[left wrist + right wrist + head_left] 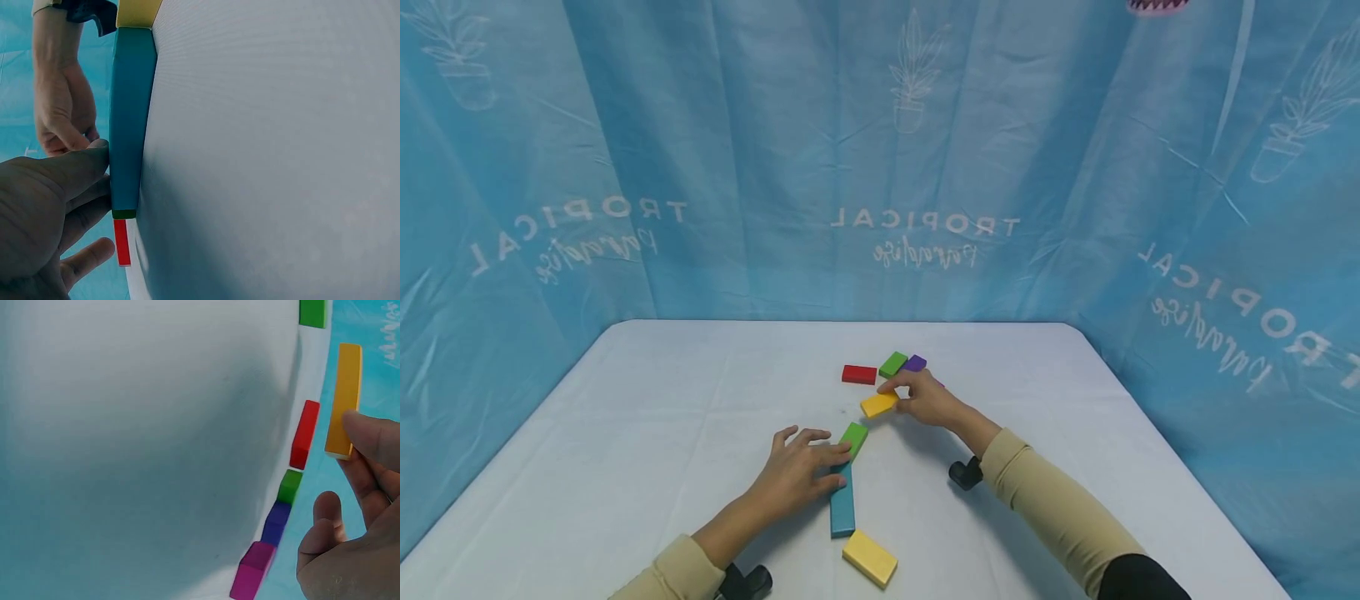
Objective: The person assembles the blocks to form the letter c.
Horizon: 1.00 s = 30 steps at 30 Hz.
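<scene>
My right hand [931, 403] pinches a flat yellow block [877, 406] between thumb and fingers. In the right wrist view that yellow block [345, 390] stands out above the table surface. My left hand [799, 477] is spread, its thumb and a fingertip resting at a long blue block [842, 510] and the green block [856, 435] beyond it. Seen from the left wrist, the thumb lies along the side of the blue block [132, 119]. Another yellow block [870, 558] meets the blue block's near end at an angle.
Farther back on the white table [700, 375] lie a red block [859, 374], a second green block [892, 364] and a purple block [915, 363]. A magenta block [253, 570] follows the purple one in the right wrist view. Blue printed curtains [775, 167] surround the table.
</scene>
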### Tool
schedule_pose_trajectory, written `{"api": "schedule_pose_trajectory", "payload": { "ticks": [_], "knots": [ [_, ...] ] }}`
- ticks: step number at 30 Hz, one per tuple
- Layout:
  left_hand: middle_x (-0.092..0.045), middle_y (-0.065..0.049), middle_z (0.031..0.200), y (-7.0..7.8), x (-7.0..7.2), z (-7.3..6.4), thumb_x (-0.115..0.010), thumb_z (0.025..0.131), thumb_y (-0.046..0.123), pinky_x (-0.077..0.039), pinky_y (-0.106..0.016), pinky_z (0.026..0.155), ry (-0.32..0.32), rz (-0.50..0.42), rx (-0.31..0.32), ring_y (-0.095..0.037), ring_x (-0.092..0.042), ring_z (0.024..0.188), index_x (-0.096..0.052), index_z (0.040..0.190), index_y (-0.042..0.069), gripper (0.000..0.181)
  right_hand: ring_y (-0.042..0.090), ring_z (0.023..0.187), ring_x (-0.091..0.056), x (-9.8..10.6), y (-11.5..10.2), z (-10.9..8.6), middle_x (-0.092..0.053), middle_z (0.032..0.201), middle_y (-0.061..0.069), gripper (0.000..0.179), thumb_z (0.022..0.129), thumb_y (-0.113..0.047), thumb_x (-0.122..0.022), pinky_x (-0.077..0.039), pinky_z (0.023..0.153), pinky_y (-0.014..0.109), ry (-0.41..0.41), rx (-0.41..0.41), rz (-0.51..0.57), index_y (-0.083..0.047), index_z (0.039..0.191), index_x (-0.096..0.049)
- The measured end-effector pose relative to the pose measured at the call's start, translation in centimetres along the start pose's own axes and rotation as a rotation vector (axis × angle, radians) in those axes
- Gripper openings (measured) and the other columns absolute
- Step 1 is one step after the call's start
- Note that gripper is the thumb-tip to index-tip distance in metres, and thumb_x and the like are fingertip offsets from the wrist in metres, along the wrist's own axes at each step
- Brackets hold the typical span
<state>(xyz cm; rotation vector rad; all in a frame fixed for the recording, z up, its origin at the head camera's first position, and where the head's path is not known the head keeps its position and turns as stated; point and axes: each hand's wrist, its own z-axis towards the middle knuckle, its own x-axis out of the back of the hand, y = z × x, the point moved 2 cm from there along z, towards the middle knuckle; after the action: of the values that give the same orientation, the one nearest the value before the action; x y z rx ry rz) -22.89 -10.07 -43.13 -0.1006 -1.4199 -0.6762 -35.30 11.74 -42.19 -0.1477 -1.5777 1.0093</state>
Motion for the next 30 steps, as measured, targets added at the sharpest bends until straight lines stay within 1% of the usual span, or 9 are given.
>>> {"api": "schedule_pose_trajectory", "payload": {
  "ticks": [2,4,7,10,17,24,30],
  "knots": [
    [-0.064,0.005,0.124,0.0,0.0,0.1,-0.077,0.081,0.030,-0.019,-0.063,0.103,0.004,-0.009,0.006,-0.026,-0.047,0.122,-0.071,0.116,0.015,0.038,0.021,0.098,-0.053,0.0,0.3,0.0,-0.065,0.117,-0.001,0.034,0.086,0.005,-0.064,-0.046,0.083,0.037,-0.006,-0.025,-0.005,-0.015,0.112,-0.072],
    [-0.064,0.005,0.125,0.0,0.1,0.1,-0.077,0.081,0.030,-0.018,-0.063,0.103,0.006,-0.016,0.013,-0.025,-0.047,0.122,-0.071,0.116,0.016,0.038,0.020,0.097,-0.053,-0.1,0.5,0.0,-0.065,0.117,-0.001,0.034,0.086,0.004,-0.063,-0.047,0.084,0.038,-0.016,-0.044,-0.007,-0.016,0.112,-0.072],
    [-0.064,0.005,0.124,-0.1,0.0,0.2,-0.077,0.081,0.030,-0.018,-0.063,0.103,0.010,-0.019,0.017,-0.025,-0.047,0.123,-0.071,0.116,0.016,0.039,0.020,0.102,-0.053,-0.4,0.8,-0.1,-0.064,0.118,-0.001,0.033,0.087,0.001,-0.063,-0.046,0.090,0.042,-0.036,-0.085,0.004,-0.019,0.111,-0.072],
    [-0.064,0.005,0.124,-0.1,-0.1,0.2,-0.077,0.081,0.030,-0.019,-0.063,0.103,0.008,-0.019,0.012,-0.026,-0.047,0.122,-0.071,0.117,0.016,0.039,0.020,0.110,-0.052,-0.7,0.9,-0.1,-0.063,0.120,-0.002,0.032,0.087,0.000,-0.064,-0.043,0.096,0.045,-0.054,-0.108,0.008,-0.021,0.111,-0.072],
    [-0.064,0.005,0.124,-0.1,-0.2,0.2,-0.078,0.081,0.031,-0.019,-0.064,0.103,0.000,-0.010,0.018,-0.025,-0.047,0.122,-0.071,0.117,0.017,0.039,0.024,0.115,-0.050,-1.0,1.0,-0.1,-0.061,0.121,-0.001,0.031,0.088,-0.002,-0.064,-0.040,0.099,0.050,-0.066,-0.120,0.009,-0.022,0.111,-0.072],
    [-0.064,0.004,0.124,-0.1,-0.3,0.1,-0.078,0.081,0.030,-0.018,-0.065,0.102,-0.003,-0.017,0.011,-0.025,-0.046,0.122,-0.072,0.116,0.016,0.038,0.028,0.118,-0.045,-1.4,1.0,-0.2,-0.060,0.122,0.001,0.029,0.087,-0.006,-0.067,-0.038,0.099,0.053,-0.072,-0.137,-0.023,-0.023,0.111,-0.072],
    [-0.064,0.003,0.124,-0.2,-0.3,0.1,-0.078,0.081,0.029,-0.019,-0.065,0.101,0.006,-0.024,0.010,-0.025,-0.047,0.122,-0.072,0.115,0.016,0.038,0.029,0.118,-0.042,-1.5,1.0,-0.2,-0.061,0.119,-0.001,0.029,0.087,-0.006,-0.068,-0.038,0.097,0.051,-0.066,-0.142,-0.049,-0.024,0.110,-0.072]
  ]
}}
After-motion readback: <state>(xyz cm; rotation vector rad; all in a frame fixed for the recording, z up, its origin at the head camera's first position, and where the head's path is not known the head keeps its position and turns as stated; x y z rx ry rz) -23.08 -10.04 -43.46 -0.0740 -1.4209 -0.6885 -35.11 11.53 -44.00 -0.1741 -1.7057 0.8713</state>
